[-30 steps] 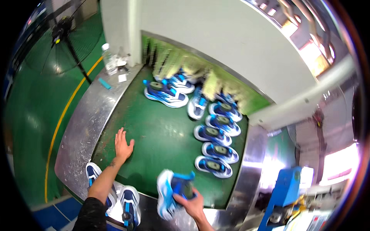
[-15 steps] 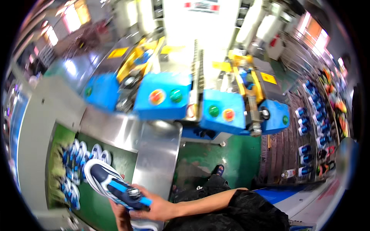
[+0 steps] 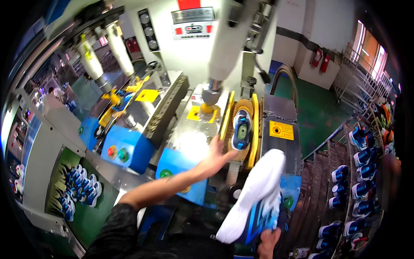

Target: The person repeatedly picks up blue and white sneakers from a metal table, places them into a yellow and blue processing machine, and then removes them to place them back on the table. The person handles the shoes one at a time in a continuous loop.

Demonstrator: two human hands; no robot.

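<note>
My left hand (image 3: 215, 157) reaches over the machine's right-hand station with its fingers spread and nothing in them. It is beside a dark blue sneaker (image 3: 242, 129), which sits toe-away between two yellow side pads (image 3: 255, 129). Whether the fingertips touch the station is unclear. My right hand (image 3: 269, 242) grips another sneaker (image 3: 254, 203) at the lower right, with fingers at its blue upper. That sneaker is tilted, its white sole facing up and left, its blue stripes and pale laces showing on the right side.
A white press cylinder (image 3: 220, 47) hangs over the machine. Blue control housings (image 3: 129, 149) with red and green buttons line its front. Several sneakers (image 3: 82, 185) stand in a green-floored recess at left. A rack (image 3: 345, 190) of sneakers is at right. Fire extinguishers (image 3: 321, 62) stand behind.
The view has swung right and nearer the machine. Both hands held a sneaker at lower left before; now the left is empty at the station, and the right holds a sneaker at lower right.
</note>
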